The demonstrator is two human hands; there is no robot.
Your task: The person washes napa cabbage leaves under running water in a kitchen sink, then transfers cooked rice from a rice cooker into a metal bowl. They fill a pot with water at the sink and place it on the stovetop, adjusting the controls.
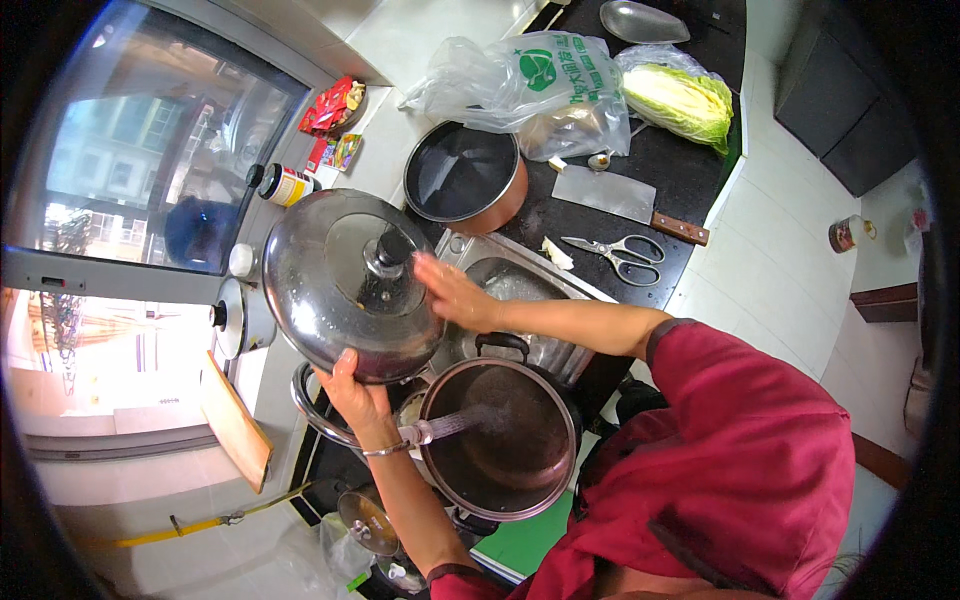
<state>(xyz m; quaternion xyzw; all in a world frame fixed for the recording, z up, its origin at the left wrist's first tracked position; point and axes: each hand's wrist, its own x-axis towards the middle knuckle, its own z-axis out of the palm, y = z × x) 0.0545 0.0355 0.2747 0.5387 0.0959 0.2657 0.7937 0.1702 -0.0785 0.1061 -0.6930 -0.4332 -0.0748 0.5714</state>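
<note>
My left hand (358, 401), with a bangle at the wrist, grips the rim of a domed metal pot lid (315, 300). The lid is tilted and has a glass centre and a black knob (395, 246). Beside the knob, my right hand (459, 296) lies flat, its fingers extended against or just over the lid; contact is hard to tell. Below the lid stands a large, dark-lined pot (517, 457) with black side handles. Water streams into it from a curved chrome faucet (315, 416), partly behind my left wrist. A steel sink basin (510, 281) shows beneath my right forearm.
A black-lined saucepan (465, 172) stands past the sink. Near it lie a cleaver (607, 193), kitchen scissors (626, 251), a plastic bag (525, 82) and a napa cabbage (679, 101). Along the window side are a bottle (286, 185), a white enamel pot (244, 319) and a wooden board (234, 420).
</note>
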